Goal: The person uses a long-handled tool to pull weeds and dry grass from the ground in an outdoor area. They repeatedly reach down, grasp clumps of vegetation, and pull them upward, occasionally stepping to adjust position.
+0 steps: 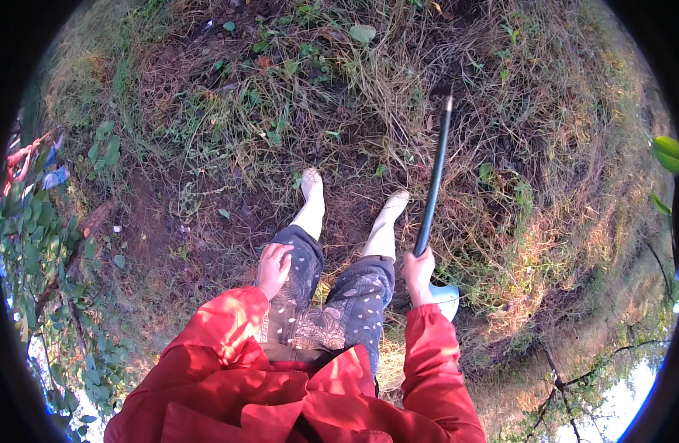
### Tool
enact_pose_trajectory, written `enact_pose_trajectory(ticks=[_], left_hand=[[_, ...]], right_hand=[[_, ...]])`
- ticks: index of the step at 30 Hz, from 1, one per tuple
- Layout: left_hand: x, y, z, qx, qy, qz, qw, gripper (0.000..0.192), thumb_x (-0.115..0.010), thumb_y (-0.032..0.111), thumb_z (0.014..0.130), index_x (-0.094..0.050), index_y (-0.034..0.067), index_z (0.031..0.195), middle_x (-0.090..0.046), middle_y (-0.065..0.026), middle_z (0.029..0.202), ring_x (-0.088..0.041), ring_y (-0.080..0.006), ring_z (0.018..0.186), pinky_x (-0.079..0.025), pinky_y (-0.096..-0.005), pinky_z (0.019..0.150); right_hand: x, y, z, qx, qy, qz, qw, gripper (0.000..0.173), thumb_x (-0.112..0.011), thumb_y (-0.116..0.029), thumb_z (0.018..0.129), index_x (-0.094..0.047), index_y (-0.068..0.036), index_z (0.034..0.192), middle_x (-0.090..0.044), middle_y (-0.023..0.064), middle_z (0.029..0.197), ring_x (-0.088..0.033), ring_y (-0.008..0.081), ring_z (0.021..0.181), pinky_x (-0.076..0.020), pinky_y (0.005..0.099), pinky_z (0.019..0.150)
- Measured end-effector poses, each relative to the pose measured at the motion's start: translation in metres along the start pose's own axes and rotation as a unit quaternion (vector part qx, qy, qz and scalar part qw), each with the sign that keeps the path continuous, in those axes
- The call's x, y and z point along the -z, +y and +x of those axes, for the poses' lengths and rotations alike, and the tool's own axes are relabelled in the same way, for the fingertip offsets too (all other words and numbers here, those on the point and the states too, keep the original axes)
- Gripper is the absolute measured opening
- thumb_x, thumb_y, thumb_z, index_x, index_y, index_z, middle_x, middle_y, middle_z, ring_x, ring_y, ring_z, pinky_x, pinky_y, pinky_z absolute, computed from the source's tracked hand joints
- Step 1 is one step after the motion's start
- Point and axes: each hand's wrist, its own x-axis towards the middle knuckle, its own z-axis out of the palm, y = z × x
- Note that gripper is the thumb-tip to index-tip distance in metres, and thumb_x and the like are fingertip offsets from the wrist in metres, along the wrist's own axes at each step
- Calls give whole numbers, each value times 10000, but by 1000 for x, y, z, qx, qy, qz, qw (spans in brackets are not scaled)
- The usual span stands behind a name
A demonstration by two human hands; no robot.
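Note:
My right hand (418, 271) is closed around a dark, long pole (436, 171), beside my right knee. The pole runs forward and slightly right over the grass, and its far tip is pale. A dark shape lies by that tip; I cannot tell whether it belongs to the pole. Just behind the hand shows a smooth pale-blue object (446, 302), partly hidden by the hand and red sleeve; its link to the pole is unclear. My left hand (273, 269) hovers over or rests on my left thigh, fingers loosely bent, with nothing seen in it.
Dry and green grass (384, 99) covers uneven ground, with bare soil (146, 221) at left. My pale-covered feet (312, 180) stand apart. A leafy branch (40, 232) and red and blue cloth-like pieces (55, 177) are at far left. Thin bare branches (561, 383) show at lower right.

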Motion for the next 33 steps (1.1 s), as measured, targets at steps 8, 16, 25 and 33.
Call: enact_pose_trajectory(ticks=[8, 16, 25, 33], left_hand=[[9, -7, -7, 11, 16, 0, 1000, 215, -570, -25, 765, -620, 31, 967, -573, -122, 907, -564, -290, 859, -459, -346, 773], [-1, -6, -4, 12, 14, 3, 1000, 187, -596, 28, 741, -627, 67, 921, -573, -96, 887, -533, -300, 820, -444, -396, 770], [-4, 14, 4, -6, 46, -31, 998, 207, -581, 34, 745, -624, 90, 940, -574, -99, 867, -549, -305, 840, -407, -426, 856], [13, -2, -10, 34, 59, -27, 997, 216, -600, 39, 734, -635, 93, 940, -571, -98, 885, -526, -312, 868, -435, -397, 813]], right_hand=[[81, 64, 55, 5, 17, -313, 949, 248, -604, -122, 770, -518, 12, 959, -643, 216, 834, -649, 362, 780, -529, 421, 689], [125, 113, -106, -31, 47, -222, 973, 302, -637, -111, 700, -544, 27, 953, -619, 241, 714, -624, 417, 716, -489, 457, 652], [37, -81, 105, -18, -9, 109, 994, 119, -545, -24, 738, -491, 16, 836, -529, 56, 547, -499, 129, 360, -410, 258, 331], [-84, -65, 1, -110, -195, 92, 970, 39, -504, 27, 719, -497, -10, 731, -505, 70, 528, -486, 179, 352, -392, 307, 321]])
